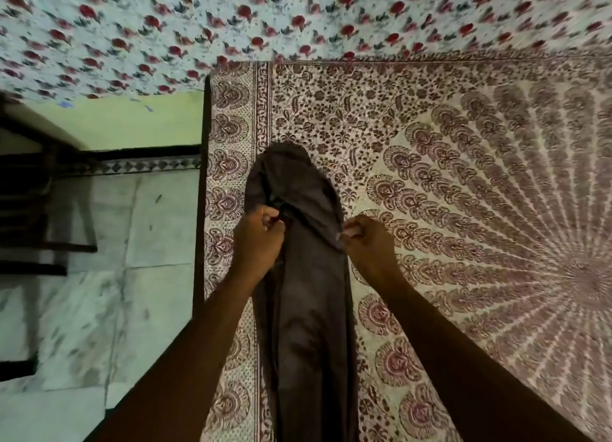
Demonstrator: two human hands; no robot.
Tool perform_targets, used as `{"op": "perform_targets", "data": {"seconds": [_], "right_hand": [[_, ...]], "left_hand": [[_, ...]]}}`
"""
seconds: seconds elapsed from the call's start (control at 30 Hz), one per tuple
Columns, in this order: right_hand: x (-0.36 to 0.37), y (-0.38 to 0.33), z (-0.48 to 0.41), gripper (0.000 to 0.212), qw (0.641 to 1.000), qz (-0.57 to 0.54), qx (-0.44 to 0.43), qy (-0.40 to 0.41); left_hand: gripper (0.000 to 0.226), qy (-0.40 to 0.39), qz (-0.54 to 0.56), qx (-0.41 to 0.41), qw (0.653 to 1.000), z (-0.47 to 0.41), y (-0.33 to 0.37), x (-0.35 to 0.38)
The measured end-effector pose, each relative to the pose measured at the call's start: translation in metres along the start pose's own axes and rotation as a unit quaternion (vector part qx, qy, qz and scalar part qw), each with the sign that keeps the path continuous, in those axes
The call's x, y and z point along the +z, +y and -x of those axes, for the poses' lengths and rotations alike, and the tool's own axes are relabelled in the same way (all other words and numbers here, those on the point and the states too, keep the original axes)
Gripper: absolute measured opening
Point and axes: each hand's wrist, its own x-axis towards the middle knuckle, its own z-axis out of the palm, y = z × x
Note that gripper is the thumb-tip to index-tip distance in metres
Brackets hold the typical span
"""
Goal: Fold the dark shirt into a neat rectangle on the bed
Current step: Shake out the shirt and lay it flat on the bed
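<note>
The dark shirt (pixel 308 309) hangs as a long narrow bundle over the left part of the bed (pixel 463 176), running from the bottom edge of the view up to a rounded fold at the top. My left hand (pixel 258 239) is closed on the cloth at the bundle's left side. My right hand (pixel 367 242) pinches its right edge at about the same height. The upper part of the shirt droops forward over both hands, away from me.
The bed carries a maroon-and-cream mandala print sheet. Its dark wooden left edge (pixel 200 209) borders a pale marble floor (pixel 99 292). A rose-patterned cloth (pixel 231 20) spans the top. Dark furniture legs (pixel 33 242) stand at far left.
</note>
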Motion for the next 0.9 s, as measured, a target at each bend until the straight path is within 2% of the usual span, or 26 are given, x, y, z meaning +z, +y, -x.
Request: {"op": "perform_targets", "data": {"seconds": [0.13, 0.23, 0.3, 0.37, 0.43, 0.53, 0.63, 0.73, 0.9], "right_hand": [[0.034, 0.009, -0.069, 0.026, 0.997, 0.073, 0.021, 0.004], [0.052, 0.005, -0.118, 0.046, 0.997, 0.068, 0.031, 0.008], [0.061, 0.003, -0.144, 0.05, 0.996, 0.064, 0.052, -0.016], [0.067, 0.003, -0.162, 0.048, 0.994, 0.072, 0.067, -0.038], [0.071, 0.007, -0.171, 0.042, 0.993, 0.082, 0.059, -0.069], [0.073, 0.012, -0.16, 0.028, 0.988, 0.099, -0.001, -0.12], [0.066, 0.019, -0.137, 0.031, 0.992, 0.052, -0.05, -0.102], [0.043, 0.024, -0.119, 0.026, 0.996, 0.014, -0.057, -0.064], [-0.018, -0.001, -0.087, 0.028, 0.982, 0.163, -0.094, -0.012]], "left_hand": [[0.033, 0.011, -0.035, -0.029, 0.999, -0.066, -0.029, 0.013], [0.061, 0.001, -0.044, -0.072, 0.996, -0.109, -0.056, 0.023], [0.073, 0.015, -0.057, -0.113, 0.992, -0.131, -0.066, 0.027], [0.07, 0.032, -0.069, -0.146, 0.986, -0.144, -0.069, 0.028], [0.054, 0.043, -0.053, -0.16, 0.985, -0.152, -0.07, 0.029], [0.031, 0.079, -0.02, -0.156, 0.984, -0.151, -0.081, 0.027], [0.027, 0.141, 0.032, -0.172, 0.975, -0.142, -0.093, 0.015], [0.027, 0.15, 0.104, -0.179, 0.967, -0.122, -0.102, -0.005], [0.031, 0.095, 0.055, -0.086, 0.99, -0.067, -0.089, -0.039]]}}
